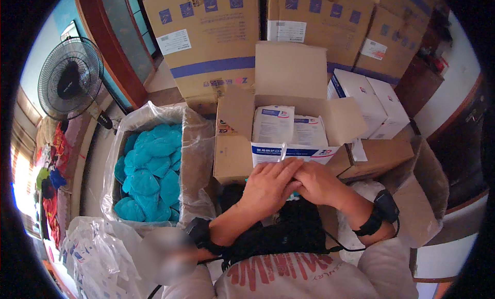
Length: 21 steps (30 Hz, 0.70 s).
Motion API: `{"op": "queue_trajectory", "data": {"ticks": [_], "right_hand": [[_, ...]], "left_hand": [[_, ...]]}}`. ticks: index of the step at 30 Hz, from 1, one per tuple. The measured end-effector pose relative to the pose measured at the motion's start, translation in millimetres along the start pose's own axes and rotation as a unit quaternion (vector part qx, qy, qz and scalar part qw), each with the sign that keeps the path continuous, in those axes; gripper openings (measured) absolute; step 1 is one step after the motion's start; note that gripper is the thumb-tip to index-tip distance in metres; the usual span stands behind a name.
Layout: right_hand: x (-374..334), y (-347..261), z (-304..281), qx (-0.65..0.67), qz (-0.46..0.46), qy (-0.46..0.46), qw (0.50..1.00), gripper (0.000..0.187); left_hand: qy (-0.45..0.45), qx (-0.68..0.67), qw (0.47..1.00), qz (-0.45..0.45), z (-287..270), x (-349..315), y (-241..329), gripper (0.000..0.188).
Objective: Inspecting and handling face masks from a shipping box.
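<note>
Both hands press together, fingers flat and overlapping, on the near edge of a white packet with a blue stripe; the left hand lies partly over the right hand, and whether either truly pinches the packet cannot be told. The packet stands at the front of an open cardboard box at twelve o'clock from the hands, with more white packets upright behind it. At nine o'clock sits a plastic-lined box filled with teal folded masks. At seven o'clock lies a heap of clear printed bags. At two o'clock stand white cartons, with large brown cartons stacked beyond. A black standing fan is at ten o'clock.
</note>
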State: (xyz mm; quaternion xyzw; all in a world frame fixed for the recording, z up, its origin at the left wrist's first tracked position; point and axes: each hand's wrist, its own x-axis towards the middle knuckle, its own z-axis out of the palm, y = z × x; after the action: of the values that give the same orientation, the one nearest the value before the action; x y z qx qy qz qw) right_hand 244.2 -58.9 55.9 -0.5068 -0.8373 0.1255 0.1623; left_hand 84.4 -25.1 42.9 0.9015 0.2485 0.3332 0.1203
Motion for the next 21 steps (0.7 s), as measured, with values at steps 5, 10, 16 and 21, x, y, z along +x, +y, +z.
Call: {"op": "queue_trajectory", "data": {"ticks": [5, 10, 16, 21], "right_hand": [[9, 16, 12, 0.3, 0.042, 0.058, 0.951, 0.032], [0, 30, 25, 0.591, 0.152, -0.023, 0.792, 0.026], [6, 17, 48, 0.37, 0.093, 0.01, 0.924, 0.028], [2, 18, 51, 0.373, 0.09, -0.028, 0.923, 0.027]], "left_hand": [[-0.043, -0.056, 0.981, -0.18, 6, -1, -16, 0.038], [0.024, -0.143, 0.945, -0.292, 1, 2, -43, 0.027], [0.039, -0.106, 0.978, -0.178, 10, -7, -62, 0.02], [0.013, -0.139, 0.98, -0.143, 14, -10, -52, 0.015]]}}
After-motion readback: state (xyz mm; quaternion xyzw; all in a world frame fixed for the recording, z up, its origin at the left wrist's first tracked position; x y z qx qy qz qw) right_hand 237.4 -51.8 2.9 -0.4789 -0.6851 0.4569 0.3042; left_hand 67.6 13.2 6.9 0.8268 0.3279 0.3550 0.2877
